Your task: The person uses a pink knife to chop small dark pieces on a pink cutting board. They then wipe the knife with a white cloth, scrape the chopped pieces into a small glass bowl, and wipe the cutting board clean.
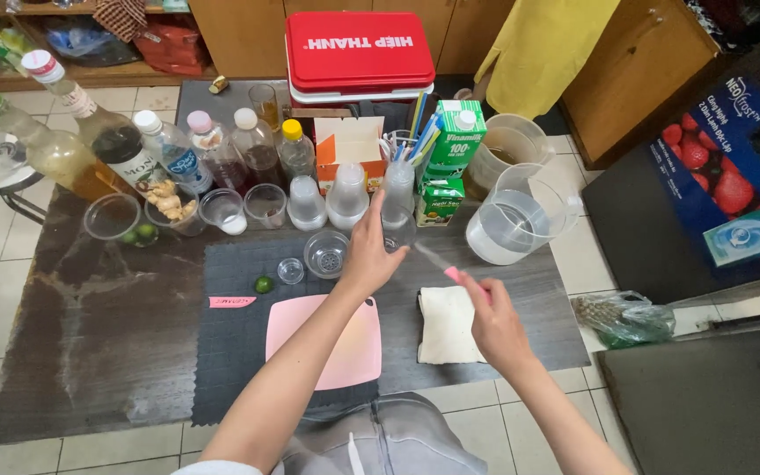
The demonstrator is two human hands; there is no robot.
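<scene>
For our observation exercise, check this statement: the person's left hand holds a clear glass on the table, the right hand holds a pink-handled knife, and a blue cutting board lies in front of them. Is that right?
Not quite. In the head view the cutting board is pink, not blue. The rest stands: the left hand holds the clear glass, and the right hand holds the pink-handled knife.

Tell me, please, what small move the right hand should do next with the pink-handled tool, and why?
Probably bring the tool's tip into the clear glass. The left hand already grips that glass upright on the table, and the right hand holds the pink-handled tool slanted toward it, tip just short of the glass, beside the white cloth.
</scene>
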